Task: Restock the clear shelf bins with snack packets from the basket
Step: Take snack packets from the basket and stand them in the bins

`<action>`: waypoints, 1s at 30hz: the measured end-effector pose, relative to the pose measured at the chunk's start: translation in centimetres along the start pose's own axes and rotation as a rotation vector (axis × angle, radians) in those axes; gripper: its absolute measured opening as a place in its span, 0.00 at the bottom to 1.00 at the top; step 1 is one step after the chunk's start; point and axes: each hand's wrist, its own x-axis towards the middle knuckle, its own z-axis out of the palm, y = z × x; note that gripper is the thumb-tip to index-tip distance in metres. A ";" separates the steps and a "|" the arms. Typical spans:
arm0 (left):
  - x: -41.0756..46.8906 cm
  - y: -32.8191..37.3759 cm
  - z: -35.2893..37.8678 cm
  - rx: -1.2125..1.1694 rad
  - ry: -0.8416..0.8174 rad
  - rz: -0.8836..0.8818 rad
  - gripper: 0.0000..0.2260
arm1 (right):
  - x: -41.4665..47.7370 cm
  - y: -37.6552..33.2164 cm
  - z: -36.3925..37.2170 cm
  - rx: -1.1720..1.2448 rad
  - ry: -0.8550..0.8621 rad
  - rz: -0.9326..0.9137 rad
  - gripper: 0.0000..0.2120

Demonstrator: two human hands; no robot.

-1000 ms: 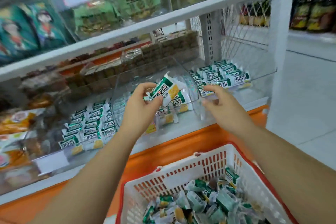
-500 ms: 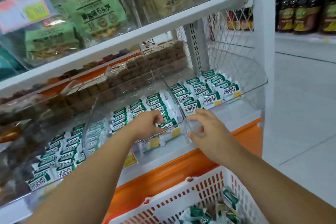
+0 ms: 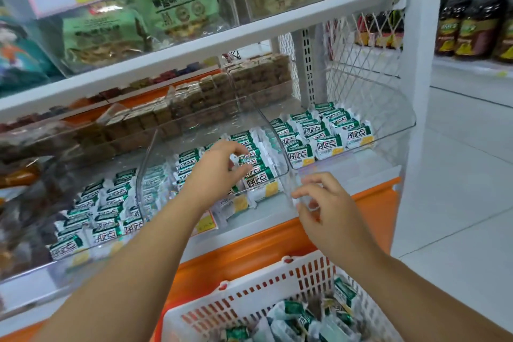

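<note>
Hovering over the clear bin's (image 3: pixel 151 164) packets (image 3: pixel 258 180), left hand (image 3: pixel 218 172).

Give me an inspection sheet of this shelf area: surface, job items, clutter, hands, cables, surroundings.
Surface: white shelf over an orange base, carrying clear bins.
Job's things: middle bin and right bin hold rows of green-and-white snack packets; white basket below holds more, loose.
Clutter: price tag on the shelf front; brown wrapped blocks behind.
Hands: left hand in the middle bin, fingertips at the front packets, grip unclear; right hand pinches that bin's front right corner.
Cables: nothing seen.
Surroundings: biscuit bags above, mesh panel, bottles across the aisle.
</note>
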 end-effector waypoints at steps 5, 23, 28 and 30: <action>-8.6 0.7 1.2 -0.178 0.422 0.147 0.06 | -3.1 2.5 2.8 -0.079 -0.317 0.129 0.08; -25.4 -11.8 20.2 0.051 -0.744 -0.392 0.27 | -13.7 11.8 11.8 -0.546 -1.064 0.583 0.28; -25.4 -11.6 21.4 0.119 -0.801 -0.410 0.27 | -13.7 12.4 13.5 -0.631 -0.914 0.634 0.31; -25.3 -11.5 21.7 0.118 -0.801 -0.410 0.27 | -13.6 12.4 13.9 -0.654 -0.889 0.635 0.33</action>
